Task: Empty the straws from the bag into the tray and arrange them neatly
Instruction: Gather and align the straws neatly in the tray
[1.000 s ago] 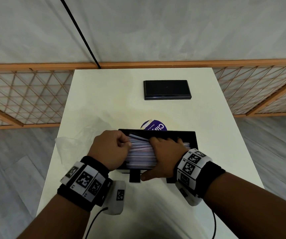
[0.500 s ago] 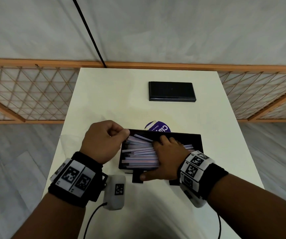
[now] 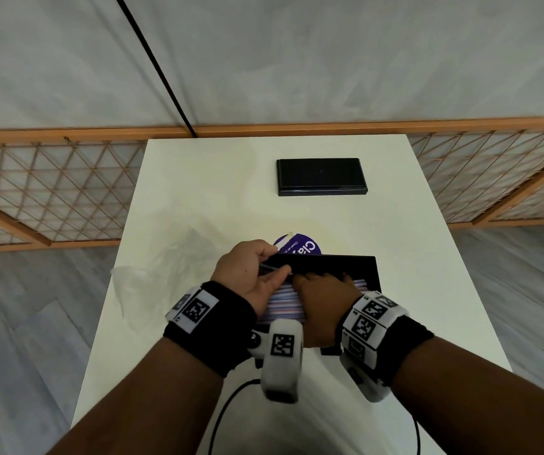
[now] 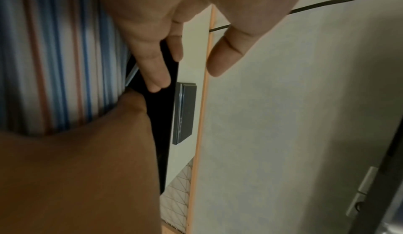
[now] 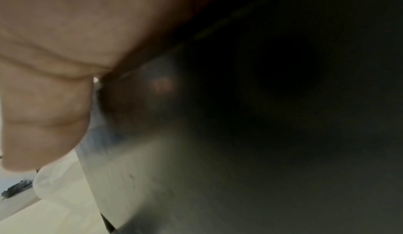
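From the head camera, a shallow black rectangular tray (image 3: 367, 269) sits on the white bench (image 3: 198, 192), holding a flat layer of striped blue, pink and white paper straws (image 3: 283, 305) lying side by side along its length. The right hand (image 3: 324, 302) lies palm-down on the straws, fingers straight and spread toward the tray's far wall. The left hand (image 3: 252, 274) hovers at the tray's left end, thumb and fingers pinching a single thin straw (image 3: 272, 267) that points toward the right hand. A crumpled clear plastic bag (image 3: 152, 274) lies on the bench just left of the tray. A purple round label (image 3: 300, 246) peeks out behind the tray, and a flat black rectangular box (image 3: 321, 175) rests well beyond it.

The left wrist camera shows the straws (image 4: 59, 57) as blurred stripes, with the left fingers (image 4: 152, 65) extended beside the tray's dark wall (image 4: 162, 117).

The right wrist view is mostly dark; only the thumb (image 5: 43, 117) and pale bench (image 5: 43, 217) show.
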`<move>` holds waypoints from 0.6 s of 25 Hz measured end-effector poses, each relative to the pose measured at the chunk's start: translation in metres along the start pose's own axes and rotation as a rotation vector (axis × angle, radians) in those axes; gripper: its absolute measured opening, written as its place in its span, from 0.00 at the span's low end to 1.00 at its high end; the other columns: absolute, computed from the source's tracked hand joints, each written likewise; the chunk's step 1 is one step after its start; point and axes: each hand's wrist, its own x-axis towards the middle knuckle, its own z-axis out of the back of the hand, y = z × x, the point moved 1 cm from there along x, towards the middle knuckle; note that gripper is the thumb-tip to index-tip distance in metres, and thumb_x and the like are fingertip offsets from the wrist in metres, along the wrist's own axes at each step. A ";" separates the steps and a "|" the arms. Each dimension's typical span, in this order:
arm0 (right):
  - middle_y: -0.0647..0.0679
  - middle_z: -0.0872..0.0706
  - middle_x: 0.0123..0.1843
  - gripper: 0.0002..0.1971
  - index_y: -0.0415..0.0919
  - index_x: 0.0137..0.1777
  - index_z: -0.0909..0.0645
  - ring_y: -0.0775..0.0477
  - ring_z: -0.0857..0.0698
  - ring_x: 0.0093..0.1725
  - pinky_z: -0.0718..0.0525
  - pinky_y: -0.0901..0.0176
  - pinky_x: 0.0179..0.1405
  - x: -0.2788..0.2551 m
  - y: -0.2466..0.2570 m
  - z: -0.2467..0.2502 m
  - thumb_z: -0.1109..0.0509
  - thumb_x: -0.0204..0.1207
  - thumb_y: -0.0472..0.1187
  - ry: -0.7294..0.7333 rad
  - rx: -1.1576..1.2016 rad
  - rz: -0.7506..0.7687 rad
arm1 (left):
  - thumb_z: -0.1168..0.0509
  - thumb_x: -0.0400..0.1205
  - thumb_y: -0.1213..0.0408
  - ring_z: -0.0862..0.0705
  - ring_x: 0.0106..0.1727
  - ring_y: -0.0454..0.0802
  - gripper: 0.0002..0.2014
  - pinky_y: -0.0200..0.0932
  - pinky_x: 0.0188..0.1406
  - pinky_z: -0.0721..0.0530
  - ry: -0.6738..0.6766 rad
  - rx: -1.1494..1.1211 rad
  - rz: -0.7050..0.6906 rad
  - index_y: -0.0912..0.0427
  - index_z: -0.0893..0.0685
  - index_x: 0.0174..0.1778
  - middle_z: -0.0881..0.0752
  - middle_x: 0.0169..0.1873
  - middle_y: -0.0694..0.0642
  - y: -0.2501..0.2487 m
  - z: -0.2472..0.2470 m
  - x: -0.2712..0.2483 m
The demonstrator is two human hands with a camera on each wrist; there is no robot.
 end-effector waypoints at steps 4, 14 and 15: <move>0.47 0.24 0.75 0.50 0.49 0.79 0.38 0.38 0.25 0.74 0.37 0.29 0.77 0.000 0.000 0.000 0.25 0.61 0.70 0.009 -0.009 -0.006 | 0.35 0.80 0.76 0.15 0.42 0.58 0.07 0.46 0.50 0.11 -0.044 0.000 0.006 0.67 0.20 0.36 0.17 0.41 0.64 0.008 -0.005 0.006; 0.50 0.26 0.77 0.55 0.53 0.81 0.40 0.39 0.29 0.77 0.41 0.25 0.78 -0.002 -0.002 0.000 0.27 0.56 0.77 0.010 0.048 0.016 | 0.28 0.72 0.71 0.17 0.44 0.57 0.04 0.53 0.50 0.14 -0.055 0.397 -0.230 0.62 0.15 0.32 0.15 0.37 0.63 0.020 -0.004 0.001; 0.50 0.27 0.78 0.56 0.53 0.81 0.40 0.39 0.29 0.77 0.42 0.25 0.78 -0.002 -0.002 -0.001 0.27 0.55 0.77 0.012 0.055 0.015 | 0.27 0.68 0.68 0.16 0.43 0.58 0.03 0.56 0.53 0.13 -0.066 0.471 -0.292 0.59 0.15 0.32 0.13 0.37 0.61 0.017 -0.001 -0.001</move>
